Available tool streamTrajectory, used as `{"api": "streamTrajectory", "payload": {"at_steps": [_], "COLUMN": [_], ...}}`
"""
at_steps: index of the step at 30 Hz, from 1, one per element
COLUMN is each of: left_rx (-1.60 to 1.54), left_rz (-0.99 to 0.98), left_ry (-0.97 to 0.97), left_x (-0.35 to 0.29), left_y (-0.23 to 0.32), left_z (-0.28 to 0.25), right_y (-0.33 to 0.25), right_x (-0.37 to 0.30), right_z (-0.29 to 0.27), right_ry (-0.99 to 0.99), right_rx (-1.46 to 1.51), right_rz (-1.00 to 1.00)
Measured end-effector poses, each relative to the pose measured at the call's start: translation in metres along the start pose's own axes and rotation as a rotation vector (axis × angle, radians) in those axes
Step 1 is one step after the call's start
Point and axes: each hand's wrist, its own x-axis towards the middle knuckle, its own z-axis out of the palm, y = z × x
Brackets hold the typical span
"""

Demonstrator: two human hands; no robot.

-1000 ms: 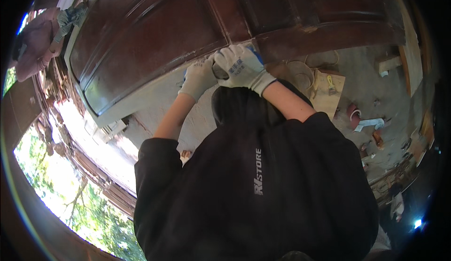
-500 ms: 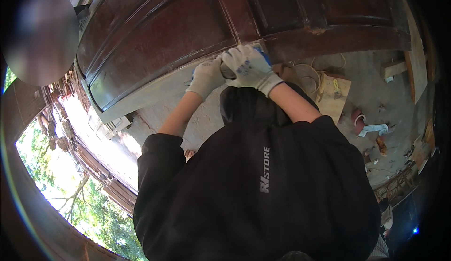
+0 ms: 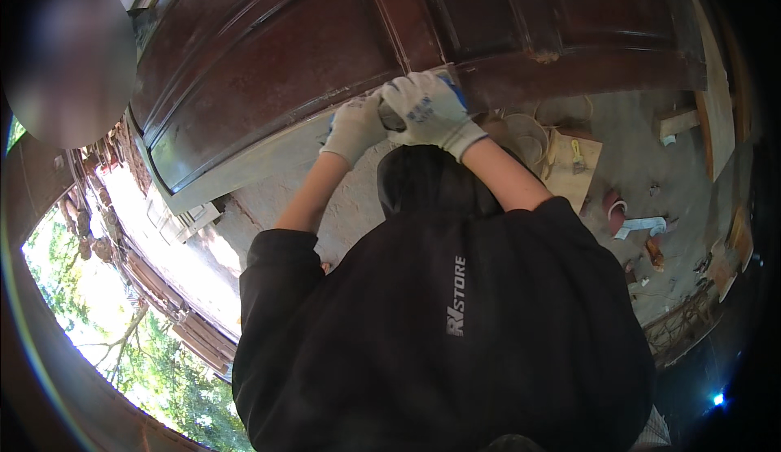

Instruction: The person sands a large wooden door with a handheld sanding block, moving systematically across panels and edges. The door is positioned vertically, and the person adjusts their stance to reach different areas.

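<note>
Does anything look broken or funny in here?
Maybe: the dark reddish-brown wooden panel has a rough-looking pale tan patch toward its lower right, unlike the darker finish around it, perhaps chipped.

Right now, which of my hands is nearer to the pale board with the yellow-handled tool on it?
Your right. In this view, the right hand is above and left of the pale board; the left hand is farther left, beyond the right.
</note>
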Motion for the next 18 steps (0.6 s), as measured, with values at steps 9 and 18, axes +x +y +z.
{"api": "streamTrajectory", "payload": {"at_steps": [9,18], "left_rx": [-0.056,-0.112], "left_rz": [-0.088,0.278], "left_ry": [-0.076,0.384], "left_x": [-0.028,0.008], "left_y": [-0.023,0.043], "left_z": [-0.003,0.001], "right_y": [-0.025,0.026], "right_x": [0.016,-0.017], "right_z": [0.022,-0.042], "right_ry": [-0.092,-0.017], "right_rx": [-0.052,-0.091], "right_rz": [-0.096,0.023]}}
